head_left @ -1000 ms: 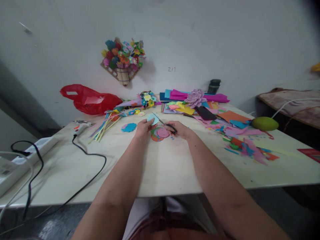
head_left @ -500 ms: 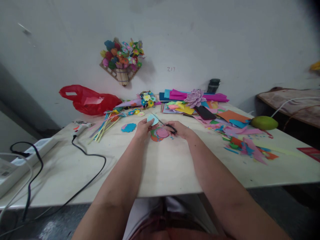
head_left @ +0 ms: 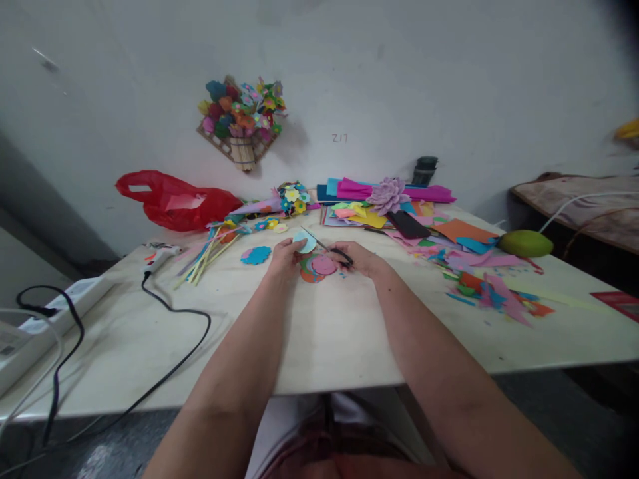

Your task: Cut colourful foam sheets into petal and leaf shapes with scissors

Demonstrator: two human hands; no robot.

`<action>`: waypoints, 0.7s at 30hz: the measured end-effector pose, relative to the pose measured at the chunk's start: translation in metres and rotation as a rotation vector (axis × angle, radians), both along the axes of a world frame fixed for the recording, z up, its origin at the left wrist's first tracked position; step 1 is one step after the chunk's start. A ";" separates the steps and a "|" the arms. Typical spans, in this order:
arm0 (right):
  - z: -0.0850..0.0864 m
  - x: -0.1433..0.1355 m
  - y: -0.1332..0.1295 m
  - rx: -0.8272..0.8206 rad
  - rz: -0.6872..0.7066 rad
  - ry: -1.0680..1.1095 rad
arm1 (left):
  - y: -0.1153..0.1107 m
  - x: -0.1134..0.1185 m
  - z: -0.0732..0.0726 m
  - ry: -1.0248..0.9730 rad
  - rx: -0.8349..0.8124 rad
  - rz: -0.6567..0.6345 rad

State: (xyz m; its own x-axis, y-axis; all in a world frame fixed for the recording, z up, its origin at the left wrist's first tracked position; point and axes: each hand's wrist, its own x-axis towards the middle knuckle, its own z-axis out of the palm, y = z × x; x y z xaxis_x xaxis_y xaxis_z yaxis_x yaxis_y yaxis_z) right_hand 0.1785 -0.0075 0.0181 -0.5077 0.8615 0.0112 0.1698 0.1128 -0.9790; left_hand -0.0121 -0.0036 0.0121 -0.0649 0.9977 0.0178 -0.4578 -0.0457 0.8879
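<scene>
Pinched in my left hand [head_left: 286, 255] is a light blue paper disc [head_left: 305, 242]. Black-handled scissors [head_left: 341, 255] are in my right hand [head_left: 357, 257], their blades pointing up and left beside the disc's right edge. Just below both hands, pink, green and orange paper discs [head_left: 323, 265] lie overlapping on the table. Blue scalloped paper pieces [head_left: 256, 255] rest to the left of my left hand. Tiny blue scraps are scattered under the scissors.
A glue gun [head_left: 160, 258] with a black cable lies left, near a white power strip [head_left: 64, 309]. Paper strips [head_left: 207, 249] and a red bag [head_left: 180, 203] are back left. Coloured scraps [head_left: 499, 293], a phone [head_left: 408, 225] and a green fruit [head_left: 526, 243] are right.
The light blue disc has turned slightly in my left hand and shows more of its round face. My right hand stays nearly in place; the whole view has shifted a little.
</scene>
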 end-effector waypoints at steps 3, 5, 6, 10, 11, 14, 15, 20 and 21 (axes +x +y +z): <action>-0.001 0.001 0.000 0.001 -0.001 0.002 | -0.003 0.003 0.003 -0.013 -0.017 0.012; -0.001 0.001 0.001 0.001 0.000 0.006 | -0.005 0.003 0.005 -0.014 -0.022 0.013; -0.001 0.001 0.001 -0.001 0.004 0.009 | -0.005 0.003 0.005 -0.015 -0.025 0.013; 0.001 0.002 -0.002 -0.019 0.026 0.002 | -0.005 0.002 0.005 -0.032 -0.023 -0.001; 0.002 0.002 -0.003 -0.031 0.031 -0.003 | -0.004 0.001 0.005 -0.029 -0.022 -0.012; 0.005 0.003 -0.005 -0.055 0.040 -0.010 | -0.002 -0.003 0.003 -0.002 -0.036 -0.045; 0.005 0.004 -0.005 -0.056 0.040 -0.012 | -0.002 -0.004 0.003 0.006 -0.041 -0.048; 0.005 0.003 -0.004 -0.037 0.032 -0.013 | 0.001 -0.006 0.000 0.019 -0.037 -0.066; 0.004 0.003 -0.004 -0.028 0.027 -0.010 | 0.001 -0.006 -0.001 0.017 -0.034 -0.078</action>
State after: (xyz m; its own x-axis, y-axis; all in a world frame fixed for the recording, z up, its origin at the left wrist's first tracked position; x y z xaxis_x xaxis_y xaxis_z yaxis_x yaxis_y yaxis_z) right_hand 0.1812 -0.0115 0.0225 -0.5309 0.8473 -0.0179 0.1766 0.0899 -0.9802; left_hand -0.0178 -0.0029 0.0113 0.0130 0.9998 -0.0156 -0.4437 0.0198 0.8959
